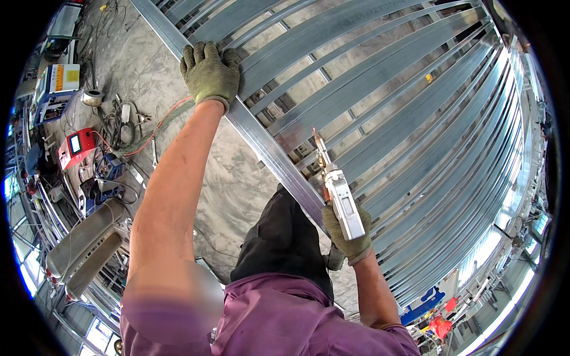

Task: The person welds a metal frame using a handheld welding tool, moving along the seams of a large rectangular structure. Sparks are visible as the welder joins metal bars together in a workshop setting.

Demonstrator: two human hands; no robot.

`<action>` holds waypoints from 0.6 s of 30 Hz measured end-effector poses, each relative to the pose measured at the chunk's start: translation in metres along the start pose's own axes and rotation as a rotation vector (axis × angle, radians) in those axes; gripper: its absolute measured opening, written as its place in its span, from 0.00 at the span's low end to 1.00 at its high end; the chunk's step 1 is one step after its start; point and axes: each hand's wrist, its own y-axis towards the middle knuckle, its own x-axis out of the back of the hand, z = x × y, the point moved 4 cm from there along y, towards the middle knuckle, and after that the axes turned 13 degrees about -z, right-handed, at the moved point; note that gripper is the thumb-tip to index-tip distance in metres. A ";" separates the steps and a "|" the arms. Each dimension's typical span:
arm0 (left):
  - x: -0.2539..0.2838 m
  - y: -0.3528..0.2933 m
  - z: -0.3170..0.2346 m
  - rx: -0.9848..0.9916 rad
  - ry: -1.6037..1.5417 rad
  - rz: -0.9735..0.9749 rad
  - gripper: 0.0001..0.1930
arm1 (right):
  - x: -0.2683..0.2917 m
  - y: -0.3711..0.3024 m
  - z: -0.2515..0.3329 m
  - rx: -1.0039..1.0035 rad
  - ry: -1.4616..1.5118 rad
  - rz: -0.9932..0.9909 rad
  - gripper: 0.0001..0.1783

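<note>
My left hand (211, 72), in an olive work glove, lies with fingers stretched out over the edge rail (264, 139) of a large metal frame. Long grey metal slats (368, 83) run from that rail toward the upper right, with gaps between them. In my gloved right hand (349, 234) is a white handheld welding gun (341, 199) with a narrow nozzle. Its reddish tip points up and away from me, over the slats near the rail. Whether the tip touches metal, I cannot tell. The gun's body hides part of my right fingers.
Hoses and cables (122, 121) coil on the concrete floor at left. Beside them stand a red box with a screen (77, 148), a blue-and-white machine (56, 89) and a small metal ring-shaped container (92, 98). A wrench (154, 152) lies near an orange line. Curved metal troughs (83, 243) sit at lower left.
</note>
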 end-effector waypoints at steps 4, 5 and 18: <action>0.001 0.000 -0.002 -0.001 -0.005 -0.024 0.25 | -0.002 0.000 -0.001 0.076 -0.072 -0.009 0.17; 0.001 -0.001 -0.002 -0.002 -0.004 -0.021 0.25 | -0.003 0.000 0.000 0.100 -0.091 -0.013 0.17; -0.001 0.000 0.000 -0.007 0.026 -0.017 0.23 | -0.005 -0.001 0.001 0.035 -0.060 -0.023 0.17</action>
